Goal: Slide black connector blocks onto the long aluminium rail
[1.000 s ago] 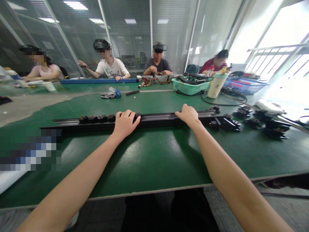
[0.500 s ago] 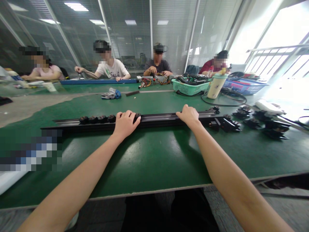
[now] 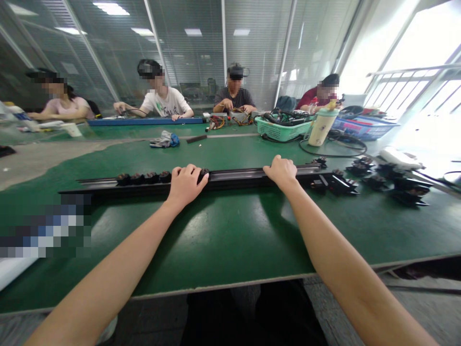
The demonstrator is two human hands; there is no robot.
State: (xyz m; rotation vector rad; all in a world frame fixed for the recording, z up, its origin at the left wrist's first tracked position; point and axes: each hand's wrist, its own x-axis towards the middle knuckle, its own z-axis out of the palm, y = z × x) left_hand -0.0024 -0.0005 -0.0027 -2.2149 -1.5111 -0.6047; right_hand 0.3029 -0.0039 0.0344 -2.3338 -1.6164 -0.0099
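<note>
A long black rail (image 3: 239,176) lies crosswise on the green table, with a shiny channel along its top. Several dark round parts (image 3: 144,178) sit in a row in its left half. My left hand (image 3: 186,185) is closed over the rail just right of that row; another dark round part (image 3: 204,172) shows by its thumb and index finger. What lies beneath the palm is hidden. Farther right, my right hand (image 3: 283,171) is closed around the rail, its fingertips out of sight behind it.
Loose black parts (image 3: 412,190) lie to the right. Behind the rail are a crumpled grey-blue cloth (image 3: 164,139), a green basket (image 3: 284,130) of cables, a cream tumbler (image 3: 321,129) and a blue crate (image 3: 374,129). Several people sit across the table.
Both hands keep their places on the rail. The whole view has shifted very slightly; a co-worker at the back left has moved a hand a little.
</note>
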